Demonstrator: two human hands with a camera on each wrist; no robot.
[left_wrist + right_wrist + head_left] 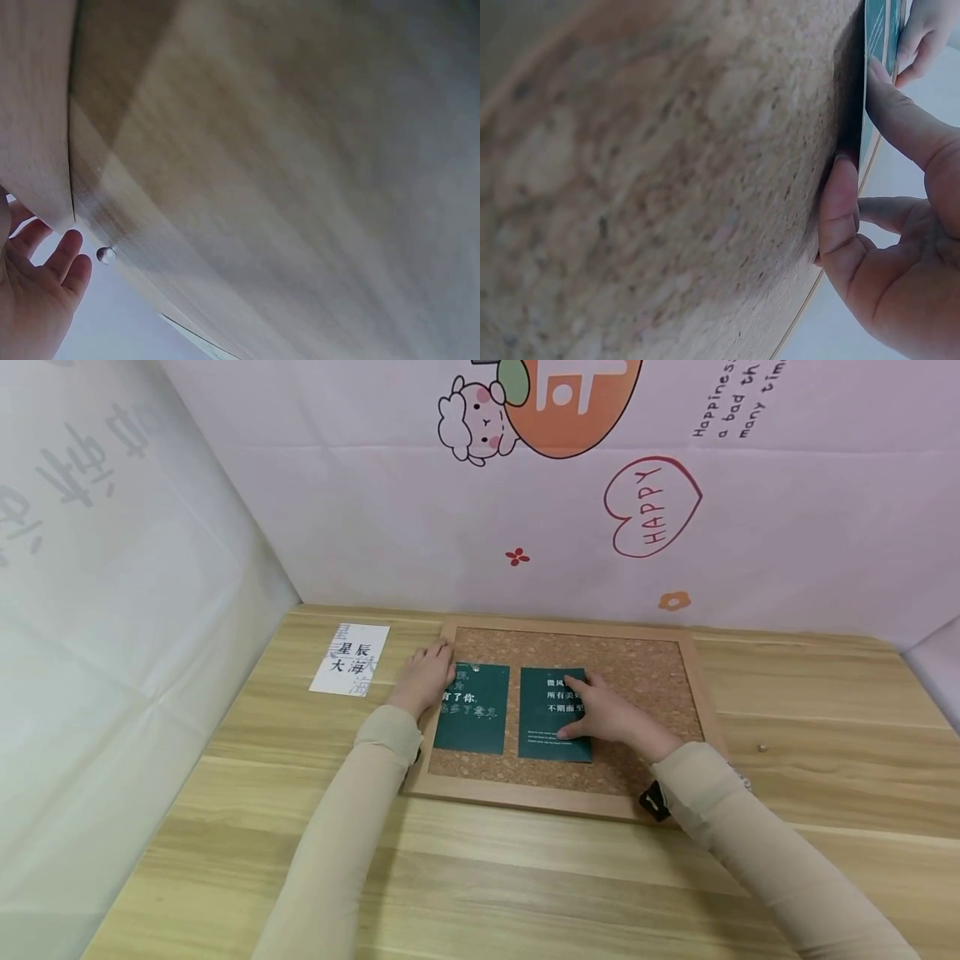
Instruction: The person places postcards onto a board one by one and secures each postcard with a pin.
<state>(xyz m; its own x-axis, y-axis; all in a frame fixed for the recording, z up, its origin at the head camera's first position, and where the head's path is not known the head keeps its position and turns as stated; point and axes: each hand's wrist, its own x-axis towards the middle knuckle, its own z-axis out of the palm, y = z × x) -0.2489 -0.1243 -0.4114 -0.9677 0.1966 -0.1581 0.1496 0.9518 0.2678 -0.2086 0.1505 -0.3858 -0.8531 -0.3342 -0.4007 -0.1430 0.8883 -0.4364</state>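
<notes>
A pale wood-grain table [225, 827] fills the lower frame, backed by a white wall cloth printed with a cartoon sheep, an orange fruit shape and a red "HAPPY" heart at upper right. A framed cork board [645, 664] lies flat at centre, its surface coarse and speckled, its light wooden border smooth and square-cornered.

Two dark green cards with white lettering lie side by side on the cork. The left card [472, 710] carries a small pin head near its top edge. The left hand [426, 677] rests with straight fingers on that card's upper left corner and the frame beside it. The right hand [607, 714] presses the right card [551, 710] flat; in the right wrist view the thumb [840, 210] and a finger touch the card's thin edge against the cork. Both hands lie apart, one per card.

This looks like the positioning step: the right card appears to be squared up next to its neighbour, and no pin shows on it. A next move would call for holding it steady while a pin is brought over; a small round pin [762, 747] lies on the table at right, well apart from the board.

A white card [350, 658] with black characters sits on the table at left of the frame.
</notes>
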